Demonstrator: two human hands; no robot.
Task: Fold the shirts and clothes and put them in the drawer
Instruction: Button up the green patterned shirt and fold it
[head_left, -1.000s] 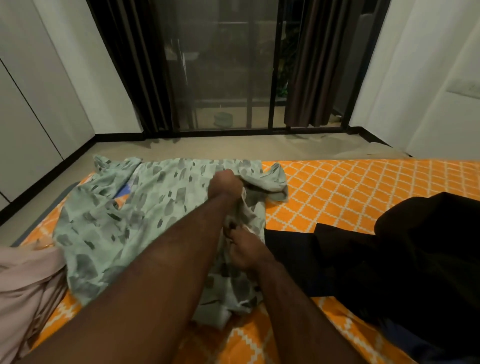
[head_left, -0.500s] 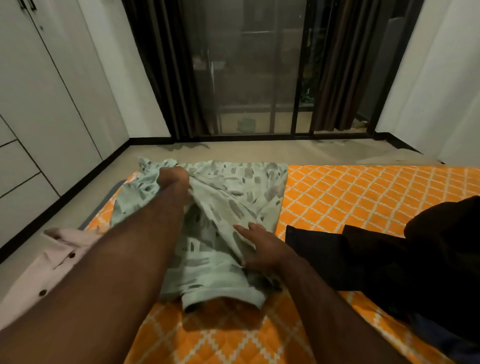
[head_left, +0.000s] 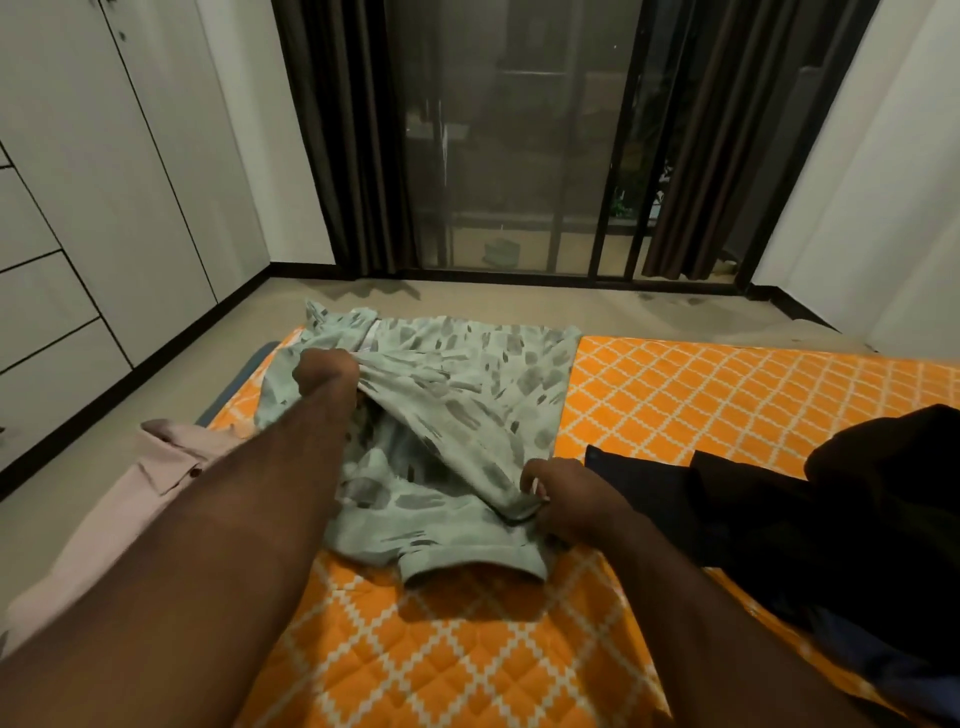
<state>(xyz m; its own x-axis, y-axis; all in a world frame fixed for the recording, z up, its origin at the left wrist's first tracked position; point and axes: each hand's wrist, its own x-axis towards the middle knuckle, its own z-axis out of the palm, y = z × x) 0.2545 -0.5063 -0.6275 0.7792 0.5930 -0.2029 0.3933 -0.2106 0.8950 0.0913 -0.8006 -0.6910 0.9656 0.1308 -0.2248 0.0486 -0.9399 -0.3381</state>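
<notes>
A pale green shirt with grey blotches (head_left: 467, 384) lies on the orange quilted mattress (head_left: 701, 395), folded over itself. My left hand (head_left: 324, 376) grips the shirt's fabric near its far left part and lifts a fold. Nearer to me, my right hand (head_left: 569, 506) pinches the lower edge of that same fold. A pale pink buttoned shirt (head_left: 140, 488) lies at the mattress's left edge, partly under my left forearm. A heap of black clothes (head_left: 831, 514) sits on the right of the mattress.
White cupboard doors and drawer fronts (head_left: 57, 291) line the left wall. Beyond the mattress, beige floor (head_left: 519, 301) runs to a dark glass sliding door (head_left: 519, 156) with brown curtains. A white wall stands at the right.
My left hand carried the shirt's right side across to the left, folding it over. My right hand went from lying flat on the shirt to pinching the fold's lower edge. The view shifted left.
</notes>
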